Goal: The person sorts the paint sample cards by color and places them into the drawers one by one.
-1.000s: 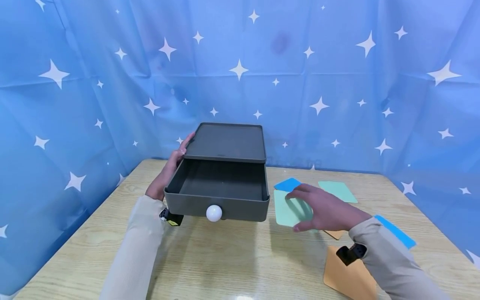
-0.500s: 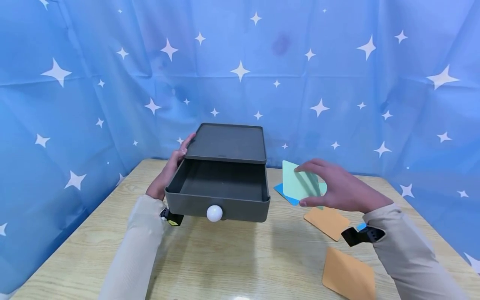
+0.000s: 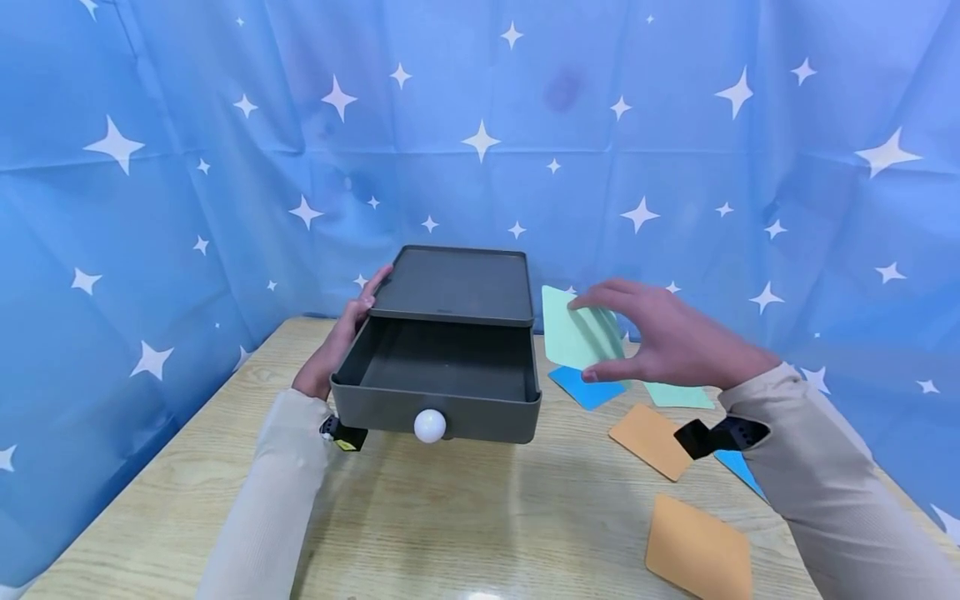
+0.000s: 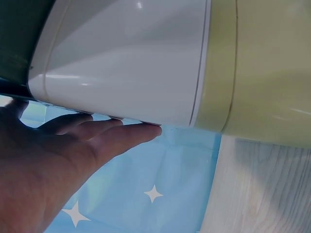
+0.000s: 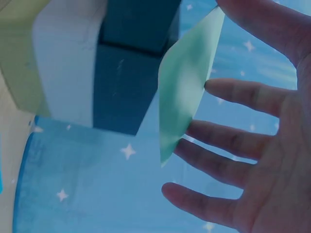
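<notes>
A drawer unit stands on the table, its dark grey top drawer [image 3: 375, 408] pulled out toward me, with a round white knob [image 3: 430, 426] on the front. The drawer's visible floor is bare. Both wrist views show a white tier [image 4: 126, 73] and a yellow-green tier [image 4: 267, 73] beneath the dark one. My left hand [image 3: 337, 346] rests against the unit's left side, fingers stretched along it. Right of the drawer, my right hand [image 3: 675, 342] holds a pale green card [image 3: 562, 333] up off the table, pinching it between thumb and fingertips. In the right wrist view, the little finger is apart from the card.
On the right of the wooden table [image 3: 450, 533] lie a blue card [image 3: 585, 390], another green card [image 3: 681, 397], two orange cards [image 3: 647, 442] and a second blue card [image 3: 738, 471], partly under my right forearm. A blue star-patterned curtain [image 3: 480, 83] hangs behind.
My right hand has lifted the green card from the table and brought it up beside the drawer unit. The left hand and the drawer have stayed in place.
</notes>
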`<state>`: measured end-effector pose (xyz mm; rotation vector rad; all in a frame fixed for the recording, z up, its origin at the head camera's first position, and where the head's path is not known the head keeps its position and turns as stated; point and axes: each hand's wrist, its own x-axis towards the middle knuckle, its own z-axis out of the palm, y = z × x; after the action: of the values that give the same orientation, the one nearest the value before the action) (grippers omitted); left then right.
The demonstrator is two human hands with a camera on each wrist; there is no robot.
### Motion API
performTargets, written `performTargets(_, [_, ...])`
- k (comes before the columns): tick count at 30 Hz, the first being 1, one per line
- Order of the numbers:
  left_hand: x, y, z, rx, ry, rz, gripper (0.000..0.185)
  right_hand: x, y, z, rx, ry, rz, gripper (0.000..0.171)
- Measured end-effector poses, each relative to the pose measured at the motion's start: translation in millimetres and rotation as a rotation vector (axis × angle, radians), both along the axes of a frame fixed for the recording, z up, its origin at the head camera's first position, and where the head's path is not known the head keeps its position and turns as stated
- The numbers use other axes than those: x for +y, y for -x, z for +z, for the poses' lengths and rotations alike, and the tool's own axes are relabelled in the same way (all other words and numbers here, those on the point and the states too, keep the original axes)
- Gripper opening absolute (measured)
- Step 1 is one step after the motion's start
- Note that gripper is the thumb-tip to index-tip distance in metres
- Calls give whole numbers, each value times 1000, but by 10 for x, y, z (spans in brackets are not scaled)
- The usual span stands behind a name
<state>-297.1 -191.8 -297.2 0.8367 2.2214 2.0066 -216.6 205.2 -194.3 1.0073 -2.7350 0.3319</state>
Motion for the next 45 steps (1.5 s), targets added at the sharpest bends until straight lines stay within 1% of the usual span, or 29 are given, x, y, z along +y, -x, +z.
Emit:
performTargets(2, [5, -7, 7, 5, -5, -6, 60, -55, -14, 47, 6, 7, 15, 70])
performTargets(6, [1, -26, 3, 1, -5, 0, 61, -204, -38, 105, -22, 27, 57, 70])
performTargets(12, [14, -30, 6, -4, -7, -1, 60, -424, -53, 149, -11, -11, 105, 70])
performTargets(19, [23, -46, -9, 0, -7, -8, 60, -602, -86, 178, -37, -21, 136, 69])
performTargets(24, [20, -39, -11, 6, 1, -3, 60, -734, -92, 181, -39, -34, 164, 67])
performTargets(31, [18, -22, -11, 13, 12, 8, 60, -883, -42, 143, -67, -81, 186, 67])
performTargets(39, [22, -39, -11, 16, 17, 7, 60, -958, -10, 117, -72, -88, 219, 66])
performTargets(45, [26, -22, -5, 18, 11, 5, 60, -978, -10, 115, -78, -108, 232, 65])
